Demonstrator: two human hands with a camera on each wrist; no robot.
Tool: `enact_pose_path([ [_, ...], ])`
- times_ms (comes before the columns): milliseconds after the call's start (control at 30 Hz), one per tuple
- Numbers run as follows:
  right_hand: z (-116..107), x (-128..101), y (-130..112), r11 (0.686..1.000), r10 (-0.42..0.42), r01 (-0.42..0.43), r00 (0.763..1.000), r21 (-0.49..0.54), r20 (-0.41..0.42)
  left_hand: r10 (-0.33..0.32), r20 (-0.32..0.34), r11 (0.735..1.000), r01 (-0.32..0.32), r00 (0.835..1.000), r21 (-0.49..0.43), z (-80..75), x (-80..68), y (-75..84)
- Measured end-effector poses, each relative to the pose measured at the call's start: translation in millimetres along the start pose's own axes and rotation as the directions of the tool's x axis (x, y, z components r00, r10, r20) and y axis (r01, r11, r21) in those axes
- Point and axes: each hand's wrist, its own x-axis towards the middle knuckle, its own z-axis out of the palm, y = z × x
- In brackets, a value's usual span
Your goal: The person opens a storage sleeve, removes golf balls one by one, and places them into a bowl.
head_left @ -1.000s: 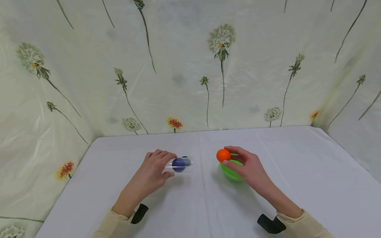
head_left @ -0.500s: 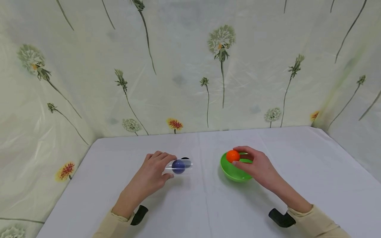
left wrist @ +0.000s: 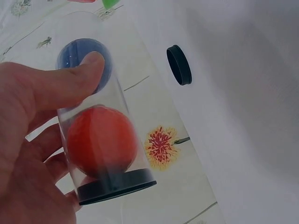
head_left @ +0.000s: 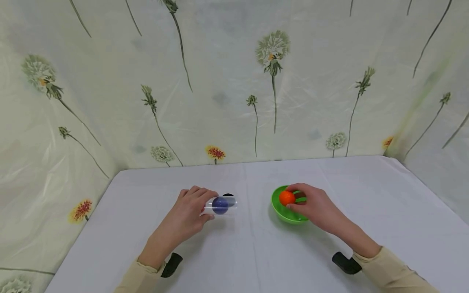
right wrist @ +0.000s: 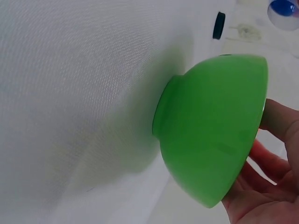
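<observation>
My left hand (head_left: 192, 207) grips a clear plastic tube (head_left: 233, 206) lying sideways in the head view. Inside it sit a blue ball (left wrist: 77, 53) near the uncapped end and a red ball (left wrist: 102, 140) next to the black end cap (left wrist: 117, 187). A loose black cap (left wrist: 179, 65) rests on the table behind the tube. My right hand (head_left: 315, 203) pinches an orange ball (head_left: 287, 198) between thumb and fingers, within the rim of a green bowl (head_left: 281, 212). From the right wrist view, the bowl's wall hides the ball, and fingers (right wrist: 278, 119) show at the rim.
A white cloth (head_left: 234, 252) covers the table. Behind and beside it hangs a pale curtain (head_left: 227, 81) printed with dandelions. Black wrist bands (head_left: 346, 263) show at both sleeves.
My right hand has carried the orange ball rightward from the bowl's left edge, then lowered it into the bowl. The left hand and tube stay almost still.
</observation>
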Motion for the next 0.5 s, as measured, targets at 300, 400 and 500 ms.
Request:
enact_pose_path([
  [300, 5.3, 7.4, 5.3, 0.993, -0.007, 0.007, 1.000, -0.121, 0.006, -0.010, 0.009, 1.000, 0.010, 1.000, -0.013, 0.5, 0.5, 0.8],
  [400, 7.7, 9.2, 4.2, 0.986, -0.018, 0.019, 1.000, -0.166, 0.005, -0.009, 0.009, 1.000, 0.009, 1.000, -0.006, 0.3, 0.7, 1.1],
  [500, 9.5, 10.8, 3.2, 0.982, -0.030, 0.031, 1.000, -0.188, 0.008, -0.006, 0.009, 1.000, 0.006, 1.000, 0.002, 0.0, 0.8, 1.2],
])
